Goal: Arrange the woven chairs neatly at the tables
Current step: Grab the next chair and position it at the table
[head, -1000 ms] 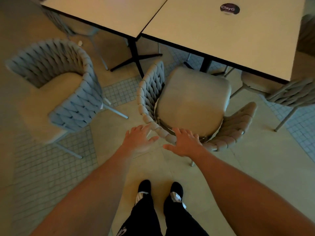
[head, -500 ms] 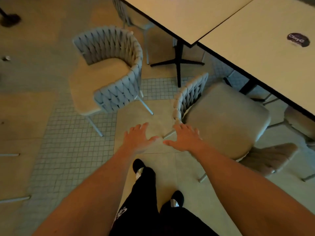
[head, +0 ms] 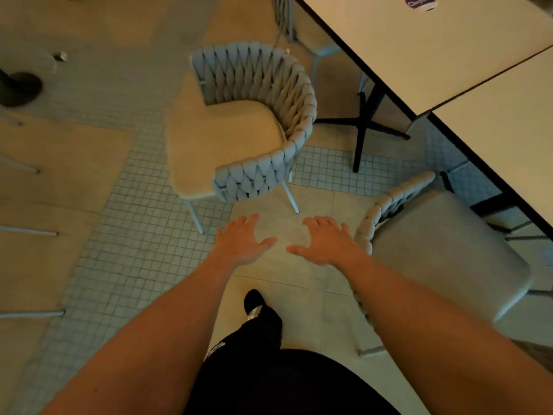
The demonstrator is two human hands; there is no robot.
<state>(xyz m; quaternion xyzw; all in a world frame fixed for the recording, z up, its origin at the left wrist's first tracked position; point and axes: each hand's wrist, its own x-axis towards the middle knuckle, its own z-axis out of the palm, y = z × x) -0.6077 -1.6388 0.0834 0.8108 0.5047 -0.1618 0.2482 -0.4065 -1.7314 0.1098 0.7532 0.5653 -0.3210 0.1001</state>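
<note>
A person's bare left hand (head: 242, 241) and right hand (head: 324, 241) reach forward side by side at the centre of the frame, palms down, fingers spread, holding nothing and touching neither chair. The right hand hovers just beside the curved woven backrest of a chair (head: 443, 250) at the right of the frame, whose grey seat cushion sits partly tucked under the edge of a pale table (head: 502, 136) running along the right side.

Above the hands, in the upper middle of the frame, a second woven chair (head: 239, 127) stands out in the open floor, apart from the tables. Its braided grey backrest wraps around the right and far sides of a beige seat cushion, and its open front faces the left of the frame. Thin metal legs rest on a band of small square floor tiles (head: 125, 250).

A second pale table (head: 419, 52) fills the upper right, butted against the first, with a dark round sticker (head: 421, 2) near the top edge; its lettering is too blurred to read. A black cross-shaped table base (head: 363, 127) stands beneath it. Part of another woven chair (head: 284, 13) shows at the top, by that table's edge.

At the bottom centre, the person's dark trouser leg (head: 266, 327) and one black shoe (head: 253, 301) step onto larger plain tiles.
</note>
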